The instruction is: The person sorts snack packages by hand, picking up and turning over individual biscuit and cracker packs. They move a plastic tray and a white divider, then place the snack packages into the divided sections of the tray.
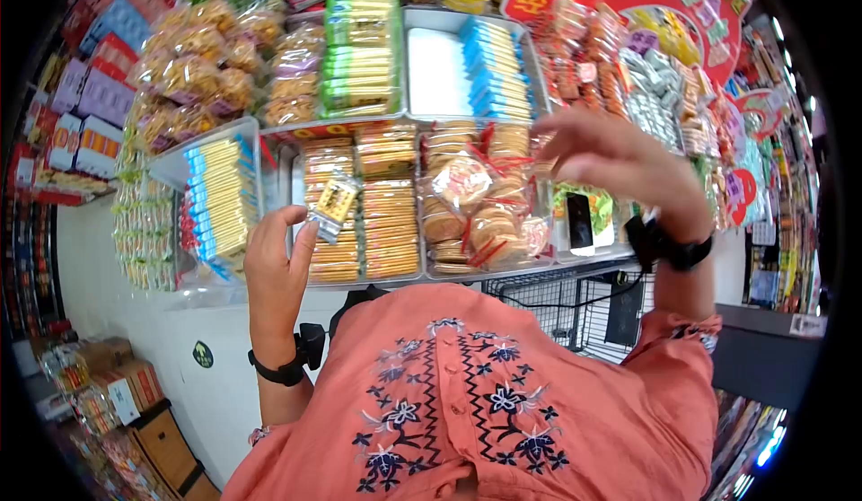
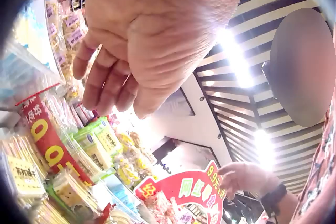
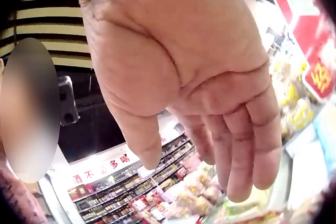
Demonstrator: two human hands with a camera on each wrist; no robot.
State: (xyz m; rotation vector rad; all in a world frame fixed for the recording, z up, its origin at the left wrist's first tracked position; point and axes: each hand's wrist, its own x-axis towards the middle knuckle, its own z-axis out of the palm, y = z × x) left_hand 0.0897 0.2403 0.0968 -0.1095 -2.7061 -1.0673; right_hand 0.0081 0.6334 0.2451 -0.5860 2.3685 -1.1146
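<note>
A person in a coral embroidered shirt point(image 1: 449, 393) is standing over bins of packed snacks, with both bare hands reaching out across them. The left hand point(image 1: 280, 254) is hovering by the left side of the cracker bin point(image 1: 373, 282); its thumb is standing apart from the forefinger, and the other fingers are bending slightly, with narrow gaps showing between some of them. It is holding nothing that I am seeing. Just beyond the thumb, a small packet point(image 1: 336, 201) with a yellow label is lying on top of the crackers point(image 1: 390, 223) in the left half of that bin; whether a fingertip is touching it, I am not able to tell. The right hand point(image 1: 620, 155) is hanging in the air to the right of the cracker bin, near the round cookies point(image 1: 494, 227), palm empty, its long fingers reaching out loosely side by side and the thumb spreading away from them. Left of the cracker bin, blue packs point(image 1: 215, 200) are standing in a row in their own tray, while green packs point(image 1: 362, 48) are filling a tray behind it. Farther right of it, past the cookies, a dark slab point(image 1: 580, 221) is lying near the right wrist, and a wire cart point(image 1: 584, 312) is standing below, on the shopper's side. A red sign point(image 1: 709, 16) is rising behind, to the right.
</note>
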